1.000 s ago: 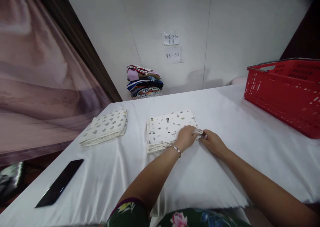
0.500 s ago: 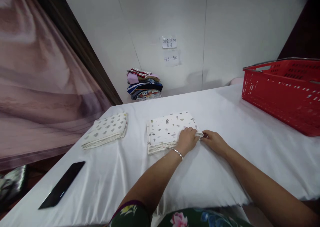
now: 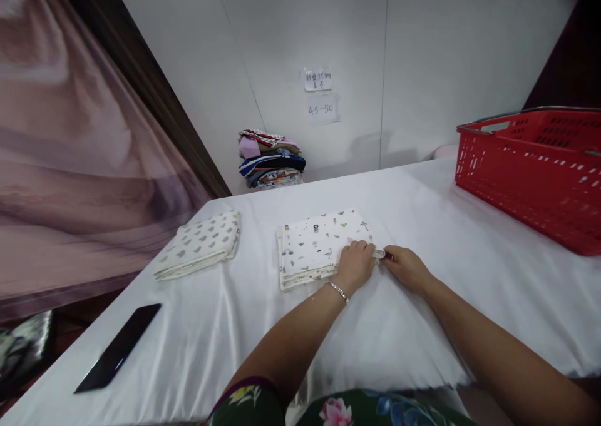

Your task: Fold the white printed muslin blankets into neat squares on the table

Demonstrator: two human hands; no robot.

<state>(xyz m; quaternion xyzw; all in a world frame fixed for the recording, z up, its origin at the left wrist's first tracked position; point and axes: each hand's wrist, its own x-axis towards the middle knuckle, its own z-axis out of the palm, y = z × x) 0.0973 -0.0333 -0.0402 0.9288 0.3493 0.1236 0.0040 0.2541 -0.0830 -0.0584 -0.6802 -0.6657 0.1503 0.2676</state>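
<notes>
A folded white cloth [image 3: 314, 241] with small printed figures lies on the white-covered table in front of me. My left hand [image 3: 357, 264], a silver bracelet at its wrist, rests flat on the cloth's near right corner, fingers stretched over it. At that same corner, my right hand [image 3: 404, 267] has its thumb and fingers closed on the cloth's edge, where the layers stick out a little. The right fingertips are partly hidden. To the left sits a second folded cloth [image 3: 200, 244], cream with grey shapes, touched by neither hand.
A red plastic basket [image 3: 526, 185] stands on the table [image 3: 404, 207] at the right. A flat black object [image 3: 119, 348] lies near the left edge. Beyond the table is a stack of folded fabrics [image 3: 272, 160] by the wall. A pink curtain [image 3: 94, 157] hangs at the left.
The folded cloth and both hands have shifted very slightly to the right. Both hands keep their places at the cloth's right corner.
</notes>
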